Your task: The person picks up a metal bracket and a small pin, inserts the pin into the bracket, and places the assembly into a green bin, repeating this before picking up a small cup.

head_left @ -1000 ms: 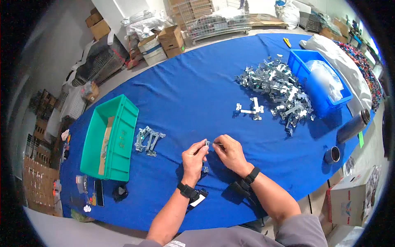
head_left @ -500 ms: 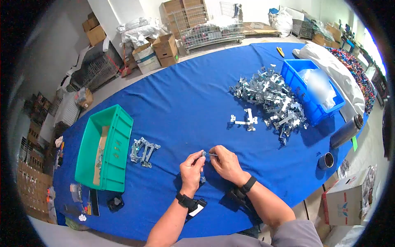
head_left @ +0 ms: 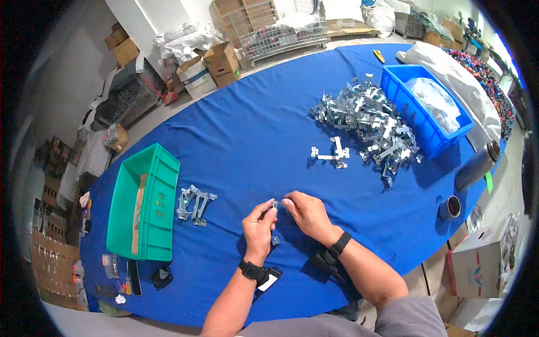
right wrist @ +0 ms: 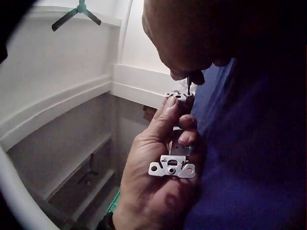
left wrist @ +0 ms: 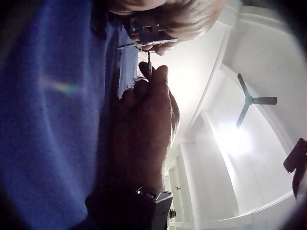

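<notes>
In the head view my left hand (head_left: 258, 235) grips a metal bracket, held up off the blue cloth. The right wrist view shows the bracket (right wrist: 172, 168) lying along that palm, with a holed plate at each end and the thumb on the upper plate. My right hand (head_left: 312, 218) pinches a thin dark rod-like tool (right wrist: 189, 85), whose tip meets the upper plate near a hole. From the left wrist view, the same tool (left wrist: 149, 64) points from the right fingertips toward the bracket (left wrist: 146, 32). The right hand's palm side is hidden.
A few brackets (head_left: 195, 205) lie left of my hands beside a green bin (head_left: 160, 208). At the right are a big heap of brackets (head_left: 370, 121), two separate brackets (head_left: 331, 156), a blue bin (head_left: 412, 104), a dark bottle (head_left: 477, 165) and a cup (head_left: 450, 208).
The head view has shifted a little. Both hands stay together at the bracket, and the right fingers have changed position slightly around the tool, of which less shows now.
</notes>
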{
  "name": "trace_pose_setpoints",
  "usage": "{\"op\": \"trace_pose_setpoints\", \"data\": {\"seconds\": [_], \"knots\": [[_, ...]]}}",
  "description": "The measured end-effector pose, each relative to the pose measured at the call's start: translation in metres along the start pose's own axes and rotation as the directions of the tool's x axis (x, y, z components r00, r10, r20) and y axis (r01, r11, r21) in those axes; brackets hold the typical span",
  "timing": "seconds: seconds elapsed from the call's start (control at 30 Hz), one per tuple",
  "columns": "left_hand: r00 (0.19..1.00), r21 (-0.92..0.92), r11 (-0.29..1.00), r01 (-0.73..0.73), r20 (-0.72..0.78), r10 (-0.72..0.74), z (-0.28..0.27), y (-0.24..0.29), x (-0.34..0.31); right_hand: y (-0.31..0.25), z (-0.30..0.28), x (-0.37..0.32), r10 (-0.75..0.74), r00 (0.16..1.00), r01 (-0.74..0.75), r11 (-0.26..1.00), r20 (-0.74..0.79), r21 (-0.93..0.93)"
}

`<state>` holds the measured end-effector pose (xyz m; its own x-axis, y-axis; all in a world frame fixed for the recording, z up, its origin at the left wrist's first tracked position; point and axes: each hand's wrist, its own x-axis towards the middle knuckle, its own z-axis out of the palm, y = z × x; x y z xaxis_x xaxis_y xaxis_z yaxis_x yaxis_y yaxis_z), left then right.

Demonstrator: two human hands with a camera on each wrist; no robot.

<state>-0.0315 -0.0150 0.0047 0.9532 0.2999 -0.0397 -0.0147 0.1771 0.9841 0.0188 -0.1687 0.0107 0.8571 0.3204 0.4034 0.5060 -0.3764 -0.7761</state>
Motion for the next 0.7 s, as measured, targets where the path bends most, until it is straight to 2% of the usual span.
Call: {"op": "trace_pose_setpoints", "data": {"seconds": [0.07,0.33,0.37,0.43,0.7], "knots": [[1.0,-0.003,1.0,0.002,0.009,-0.002,0.0,0.0,0.0,-0.004,-0.001,0.0,0.035,0.998,-0.033,0.998,-0.049,0.047],[1.0,0.101,0.995,0.002,-0.015,0.0,0.004,0.006,-0.001,0.009,0.004,0.0,0.053,0.996,-0.044,0.993,0.078,-0.112],[1.0,0.103,0.995,0.002,-0.01,-0.001,0.004,0.006,-0.001,0.007,0.004,0.0,0.056,0.996,-0.048,0.993,0.073,-0.112],[0.999,0.076,0.997,0.007,-0.035,-0.004,0.005,0.006,-0.001,0.0,0.002,0.0,0.036,0.999,-0.035,0.999,-0.02,0.028],[1.0,0.095,0.995,-0.005,-0.023,0.007,0.002,0.004,-0.001,0.007,0.003,0.0,0.034,0.999,-0.033,0.999,0.032,-0.038]]}}
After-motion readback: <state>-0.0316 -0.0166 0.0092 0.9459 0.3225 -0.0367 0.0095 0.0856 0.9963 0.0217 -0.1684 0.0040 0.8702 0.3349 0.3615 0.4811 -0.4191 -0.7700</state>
